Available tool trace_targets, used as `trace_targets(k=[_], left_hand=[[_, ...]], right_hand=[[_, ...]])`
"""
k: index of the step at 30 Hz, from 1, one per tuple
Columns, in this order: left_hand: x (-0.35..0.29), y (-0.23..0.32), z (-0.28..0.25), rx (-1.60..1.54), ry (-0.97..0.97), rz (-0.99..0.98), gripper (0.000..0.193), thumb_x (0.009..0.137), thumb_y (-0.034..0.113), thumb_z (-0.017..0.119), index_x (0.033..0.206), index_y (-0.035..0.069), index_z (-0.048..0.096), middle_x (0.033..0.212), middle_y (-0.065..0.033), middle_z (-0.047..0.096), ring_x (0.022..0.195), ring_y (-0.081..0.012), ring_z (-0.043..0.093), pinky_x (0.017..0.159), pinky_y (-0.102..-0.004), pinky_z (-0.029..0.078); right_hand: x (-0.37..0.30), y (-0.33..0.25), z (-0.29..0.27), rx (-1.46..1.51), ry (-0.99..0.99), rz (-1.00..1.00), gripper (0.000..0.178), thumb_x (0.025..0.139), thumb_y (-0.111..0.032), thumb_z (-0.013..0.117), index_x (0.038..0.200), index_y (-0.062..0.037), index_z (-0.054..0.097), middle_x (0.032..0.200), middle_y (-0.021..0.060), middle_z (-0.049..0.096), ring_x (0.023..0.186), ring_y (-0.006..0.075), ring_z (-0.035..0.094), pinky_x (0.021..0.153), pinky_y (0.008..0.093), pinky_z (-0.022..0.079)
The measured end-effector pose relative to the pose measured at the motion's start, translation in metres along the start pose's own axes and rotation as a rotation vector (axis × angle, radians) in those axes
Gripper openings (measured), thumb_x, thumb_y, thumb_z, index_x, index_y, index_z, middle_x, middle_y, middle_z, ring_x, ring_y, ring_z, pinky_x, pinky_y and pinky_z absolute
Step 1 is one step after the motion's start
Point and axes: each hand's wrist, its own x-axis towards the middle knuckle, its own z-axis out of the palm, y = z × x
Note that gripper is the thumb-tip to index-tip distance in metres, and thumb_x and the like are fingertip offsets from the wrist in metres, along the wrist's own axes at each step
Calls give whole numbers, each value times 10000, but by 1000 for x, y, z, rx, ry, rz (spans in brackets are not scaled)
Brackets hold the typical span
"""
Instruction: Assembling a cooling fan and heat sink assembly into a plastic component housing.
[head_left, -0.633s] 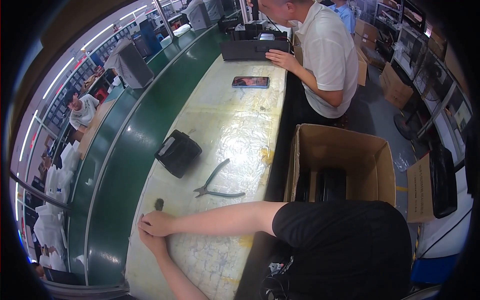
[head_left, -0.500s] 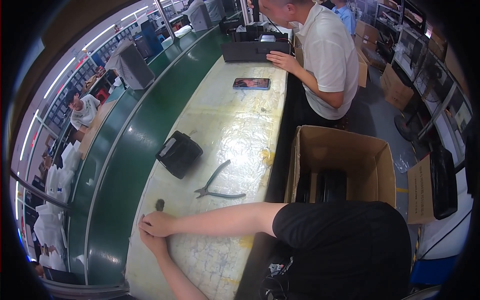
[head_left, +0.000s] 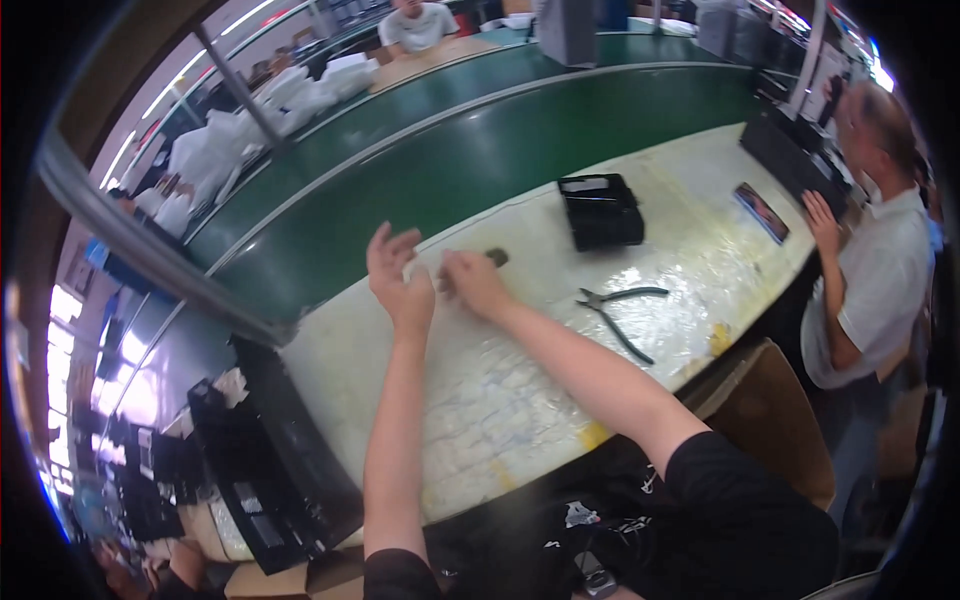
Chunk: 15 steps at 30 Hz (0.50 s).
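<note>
My left hand (head_left: 402, 278) is raised over the far edge of the worktable, fingers apart and nothing seen in them. Close beside it, a small gap away, is my right hand (head_left: 475, 284). Its fingers look bent toward the left hand, but blur hides whether they hold anything. To the right of my hands a black plastic box-like part (head_left: 603, 212) lies on the table near its far edge. Nearer me lie diagonal cutting pliers (head_left: 618, 312) with dark handles spread apart.
The plastic-covered worktable (head_left: 470, 420) borders a green conveyor belt (head_left: 440, 170). A black housing (head_left: 275, 455) stands at the left end. On the right are a phone (head_left: 762, 212), another dark housing (head_left: 785, 155), a person (head_left: 870, 270) and a cardboard box (head_left: 775, 425).
My view has swung left, bringing the black housing at the left end into sight. My hands were together over the table; now they are apart and the left fingers are spread.
</note>
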Motion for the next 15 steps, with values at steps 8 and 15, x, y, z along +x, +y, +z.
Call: trace_targets(k=[8, 15], left_hand=[[-48, 229, -2, -1324, -722, 96, 1191, 753, 723, 550, 1452, -37, -45, 1126, -336, 559, 1170, -491, 472, 1111, -526, 232], [-101, 219, -54, -1157, -623, -55, 1174, 768, 672, 571, 1441, -54, -61, 1134, -333, 559, 1152, -471, 491, 1063, -496, 279]], right_hand=[[-6, -11, 14, -236, -14, -119, 412, 971, -363, 430, 818, -23, 608, 697, 52, 622, 585, 129, 586, 535, 290, 469], [1, 3, -1, -55, -20, 122, 396, 977, -372, 430, 820, -50, 600, 714, 32, 614, 584, 86, 564, 457, 219, 407]])
